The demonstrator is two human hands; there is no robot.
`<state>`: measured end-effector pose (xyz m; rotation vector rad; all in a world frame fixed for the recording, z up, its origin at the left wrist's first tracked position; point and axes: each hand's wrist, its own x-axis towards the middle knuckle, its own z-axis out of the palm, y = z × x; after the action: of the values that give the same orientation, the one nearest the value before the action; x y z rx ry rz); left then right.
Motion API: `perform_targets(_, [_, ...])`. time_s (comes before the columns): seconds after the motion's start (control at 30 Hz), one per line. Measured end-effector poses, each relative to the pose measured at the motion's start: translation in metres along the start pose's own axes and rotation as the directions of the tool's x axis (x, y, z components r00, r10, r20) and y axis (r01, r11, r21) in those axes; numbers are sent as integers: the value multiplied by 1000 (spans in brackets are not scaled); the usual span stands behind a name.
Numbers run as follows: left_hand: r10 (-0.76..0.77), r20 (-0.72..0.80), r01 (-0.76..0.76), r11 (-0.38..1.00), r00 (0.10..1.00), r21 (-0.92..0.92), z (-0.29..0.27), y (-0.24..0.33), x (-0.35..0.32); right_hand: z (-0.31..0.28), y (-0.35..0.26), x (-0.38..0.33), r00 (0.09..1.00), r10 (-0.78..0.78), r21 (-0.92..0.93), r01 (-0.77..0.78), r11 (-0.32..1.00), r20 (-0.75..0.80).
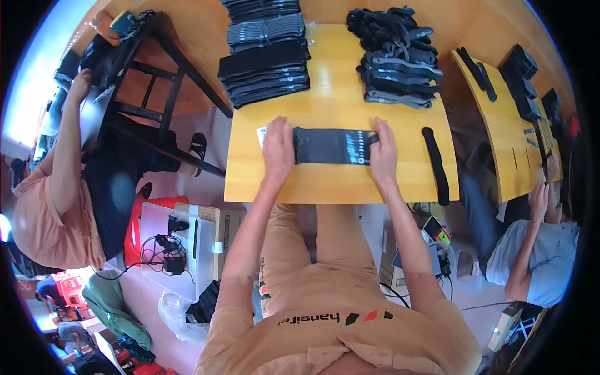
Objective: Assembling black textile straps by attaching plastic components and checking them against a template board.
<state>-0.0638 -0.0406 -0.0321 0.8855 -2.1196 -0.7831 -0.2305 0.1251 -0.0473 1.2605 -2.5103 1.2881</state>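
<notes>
A flat black fabric piece (330,145) with a row of small white marks at its right end lies across the yellow wooden table (337,184). My left hand (278,145) presses on its left end, partly over a white card (262,135). At the other end, my right hand (382,150) rests with fingers laid flat on it. Neither hand lifts the piece.
A stack of folded black pieces (265,59) stands at the back left, a looser black pile (397,59) at the back right. A long black strip (436,164) lies by the right edge. Two other people sit at the left (53,187) and right (537,250).
</notes>
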Motion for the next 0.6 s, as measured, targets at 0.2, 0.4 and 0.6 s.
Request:
perform_targets(0.2, [-363,61,352,926,930,134,-13,24,22,-8,6,4,941,233,294,-156,943,-246])
perform_targets(0.4, [-433,-8,380,783,902,492,1,38,36,-7,9,2,903,340,526,-161,835,-264])
perform_targets(0.6, [-560,-3,475,699,828,535,10,42,37,-3,19,2,892,330,525,-130,841,-308])
